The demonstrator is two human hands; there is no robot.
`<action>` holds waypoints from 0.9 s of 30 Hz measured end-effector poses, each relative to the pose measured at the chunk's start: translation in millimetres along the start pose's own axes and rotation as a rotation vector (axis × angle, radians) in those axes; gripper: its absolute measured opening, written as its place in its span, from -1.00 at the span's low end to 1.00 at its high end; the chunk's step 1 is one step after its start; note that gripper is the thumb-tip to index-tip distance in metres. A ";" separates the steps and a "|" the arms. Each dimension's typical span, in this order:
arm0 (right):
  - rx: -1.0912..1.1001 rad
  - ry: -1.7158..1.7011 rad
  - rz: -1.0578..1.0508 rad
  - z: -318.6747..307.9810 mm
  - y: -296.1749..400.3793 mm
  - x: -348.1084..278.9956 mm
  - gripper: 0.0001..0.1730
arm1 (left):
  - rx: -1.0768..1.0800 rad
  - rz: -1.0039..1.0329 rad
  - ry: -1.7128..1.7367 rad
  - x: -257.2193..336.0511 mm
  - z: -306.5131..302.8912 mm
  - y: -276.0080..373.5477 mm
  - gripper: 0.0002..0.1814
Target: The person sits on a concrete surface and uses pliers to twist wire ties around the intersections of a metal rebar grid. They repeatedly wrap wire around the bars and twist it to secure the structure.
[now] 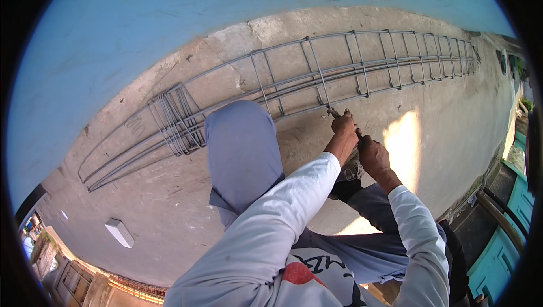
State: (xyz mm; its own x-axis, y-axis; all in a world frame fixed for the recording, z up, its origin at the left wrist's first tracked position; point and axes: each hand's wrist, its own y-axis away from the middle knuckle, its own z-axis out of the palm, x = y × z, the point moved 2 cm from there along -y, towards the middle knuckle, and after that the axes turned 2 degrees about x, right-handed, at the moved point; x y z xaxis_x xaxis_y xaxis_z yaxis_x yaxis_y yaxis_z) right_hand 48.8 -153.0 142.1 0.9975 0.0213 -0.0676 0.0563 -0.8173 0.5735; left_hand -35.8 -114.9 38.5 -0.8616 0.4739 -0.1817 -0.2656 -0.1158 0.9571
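Observation:
A long steel rebar cage (313, 54) lies on the concrete floor, running from the lower left to the far right, with stirrups spaced along its bars. My left hand (344, 132) grips a dark hand tool (334, 113), probably pincers, close to its head. Farther back, my right hand (375, 157) is closed around the handle end of the same tool. The tool's tip is at the near lower bar, where a stirrup meets it; my fingers hide most of its handles. Several loose-looking stirrups (172, 118) are bunched around the bars at the cage's left part.
My bent knee (242, 137) stands close against the cage. A blue wall (169, 18) rises along the far side. On the floor (169, 222) at the left lies a white block (119, 233). Teal panelled doors (496, 260) and curved pipes (500, 222) are at the right.

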 end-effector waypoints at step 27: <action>-0.925 -1.631 0.561 20.2 12.7 30.1 -0.61 | -0.367 -0.174 -0.016 2.4 -17.5 42.3 -0.73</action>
State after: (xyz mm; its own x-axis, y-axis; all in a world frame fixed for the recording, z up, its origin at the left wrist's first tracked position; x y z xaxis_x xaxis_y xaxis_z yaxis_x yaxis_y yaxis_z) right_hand 78.7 -174.4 130.8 -0.0488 -0.9988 -0.0099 0.3416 -0.0260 0.9395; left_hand -56.7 -134.0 74.7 -0.7844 0.5268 -0.3274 -0.5457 -0.3354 0.7679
